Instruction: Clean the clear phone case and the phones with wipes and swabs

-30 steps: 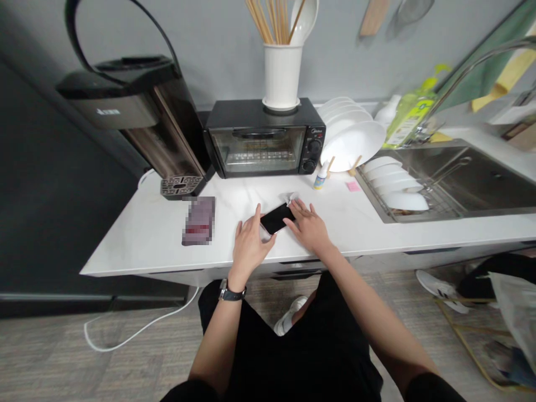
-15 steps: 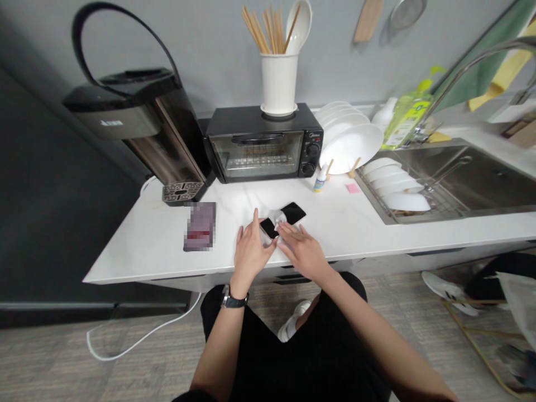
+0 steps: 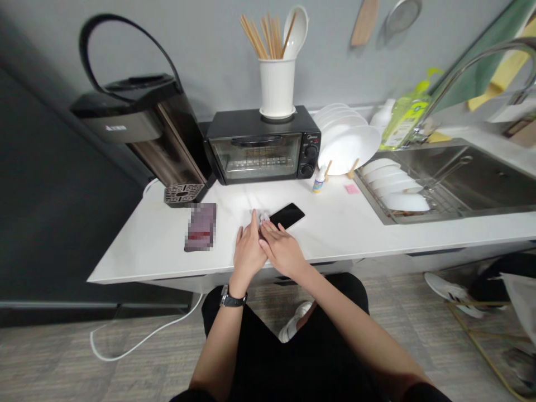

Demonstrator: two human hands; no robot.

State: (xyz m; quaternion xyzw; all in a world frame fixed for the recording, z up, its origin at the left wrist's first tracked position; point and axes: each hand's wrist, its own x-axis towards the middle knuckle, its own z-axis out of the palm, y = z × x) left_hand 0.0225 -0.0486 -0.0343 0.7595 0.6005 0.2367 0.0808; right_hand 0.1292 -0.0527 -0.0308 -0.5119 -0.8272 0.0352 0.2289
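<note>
A black smartphone (image 3: 288, 215) lies flat and slanted on the white counter, its lower left end hidden behind my hands. My left hand (image 3: 248, 250) is around that end, thumb and index finger apart, gripping it; the exact finger contact is partly covered. Under the fingertips of my right hand (image 3: 281, 245) is a crumpled white wipe (image 3: 264, 216), pressed down at the left part of the screen. The two hands touch or overlap near the phone's left end.
A purplish blurred packet (image 3: 201, 226) lies to the left, near a water dispenser (image 3: 167, 139). Behind stand a toaster oven (image 3: 259, 151), a small bottle (image 3: 319, 181) and racked plates (image 3: 352, 149). A pink square (image 3: 352, 189) lies left of the sink (image 3: 396, 219).
My right hand has slid the wipe leftward along the phone to its left end, baring more of the screen on the right. My left hand stays about in place.
</note>
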